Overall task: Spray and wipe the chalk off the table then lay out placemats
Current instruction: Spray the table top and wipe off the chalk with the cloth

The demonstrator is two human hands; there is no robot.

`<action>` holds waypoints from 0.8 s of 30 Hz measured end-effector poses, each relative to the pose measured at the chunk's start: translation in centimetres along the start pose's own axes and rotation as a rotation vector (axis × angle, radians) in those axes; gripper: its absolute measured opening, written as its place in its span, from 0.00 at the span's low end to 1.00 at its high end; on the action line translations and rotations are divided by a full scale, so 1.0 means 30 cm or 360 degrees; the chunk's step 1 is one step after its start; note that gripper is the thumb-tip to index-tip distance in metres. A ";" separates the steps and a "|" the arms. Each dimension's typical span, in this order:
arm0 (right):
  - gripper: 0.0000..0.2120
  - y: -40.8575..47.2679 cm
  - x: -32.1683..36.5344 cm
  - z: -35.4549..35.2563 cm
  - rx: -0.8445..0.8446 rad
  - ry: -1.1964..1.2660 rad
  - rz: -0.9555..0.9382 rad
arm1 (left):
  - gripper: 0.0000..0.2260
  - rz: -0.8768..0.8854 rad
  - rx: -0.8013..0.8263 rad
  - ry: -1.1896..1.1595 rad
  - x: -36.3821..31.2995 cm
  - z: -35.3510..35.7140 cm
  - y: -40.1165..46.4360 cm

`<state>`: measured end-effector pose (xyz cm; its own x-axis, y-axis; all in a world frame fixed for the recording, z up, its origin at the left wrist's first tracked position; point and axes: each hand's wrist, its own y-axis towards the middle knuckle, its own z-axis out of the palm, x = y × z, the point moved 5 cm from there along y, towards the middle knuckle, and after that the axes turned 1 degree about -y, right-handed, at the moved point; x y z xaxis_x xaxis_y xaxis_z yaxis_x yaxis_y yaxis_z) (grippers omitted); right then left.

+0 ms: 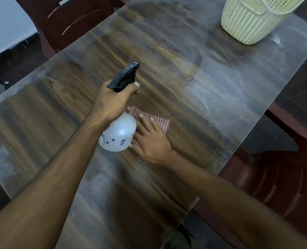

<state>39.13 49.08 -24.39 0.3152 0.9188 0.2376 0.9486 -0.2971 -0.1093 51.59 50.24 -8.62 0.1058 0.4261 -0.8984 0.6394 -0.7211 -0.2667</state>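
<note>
The left hand's (113,100) grip is wrapping around the neck of a spray bottle (119,133), fingers curled under the black trigger head (125,78), with one fingertip showing at the trigger's front. It is holding the bottle in the air above the tabletop (59,105), nozzle pointing toward 1 o'clock. The right hand (151,139) is lying flat with its fingers straight and spread, pressing down on a folded cloth (162,123) at the middle of the tabletop; its grip is apart, clamping nothing.

The bottle is looking translucent white and rounded, and it is carrying small blue flower prints around its lower body. A label edge with dark print is showing on its left side, but the writing is too small and cut off to read. The cloth is showing a fine red-and-white check and is sitting just at 3 o'clock from the bottle, partly hidden under the fingers.

The tabletop is showing dark wood grain under a clear sheet. Hazy white chalk smears (221,97) are lying toward 2 o'clock from the cloth, with more haze along the 9 o'clock edge. A cream ribbed basket (247,20) is standing at the far 1 o'clock corner. Dark reddish chairs (274,177) are standing at 4 o'clock and 11 o'clock beside the tabletop.
</note>
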 end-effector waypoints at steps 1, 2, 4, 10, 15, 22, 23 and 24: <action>0.29 -0.063 -0.013 0.020 0.0040 -0.0032 -0.0033 | 0.07 -0.0003 0.0013 0.0009 -0.005 0.015 0.007; 0.29 -0.115 -0.053 0.024 0.0062 -0.0063 -0.0039 | 0.07 -0.0005 0.0024 0.0006 -0.010 0.028 0.013; 0.29 -0.177 -0.206 -0.012 0.0040 -0.0042 0.0110 | 0.06 0.0004 0.0032 -0.0009 -0.020 0.054 0.022; 0.30 -0.103 -0.683 -0.171 -0.0095 0.0034 0.0881 | 0.02 0.0031 0.0092 -0.0002 -0.044 0.160 0.019; 0.30 -0.156 -0.478 -0.112 -0.0103 -0.0055 0.0629 | 0.05 0.0000 0.0143 0.0017 -0.075 0.271 0.010; 0.28 -0.461 -0.518 -0.046 0.0012 -0.0091 0.0316 | 0.04 -0.0004 0.0200 0.0072 -0.104 0.373 0.003; 0.28 -0.449 -0.607 -0.077 -0.0003 -0.0082 0.0445 | 0.05 -0.0003 0.0203 0.0073 -0.105 0.384 0.002; 0.29 -0.433 -0.704 -0.107 -0.0030 -0.0066 0.0599 | 0.06 -0.0007 0.0202 0.0074 -0.105 0.397 0.000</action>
<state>20.27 32.70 -24.88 0.6409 0.7538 0.1448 0.7669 -0.6206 -0.1636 42.21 42.39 -9.94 0.1404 0.4520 -0.8809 0.5386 -0.7815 -0.3151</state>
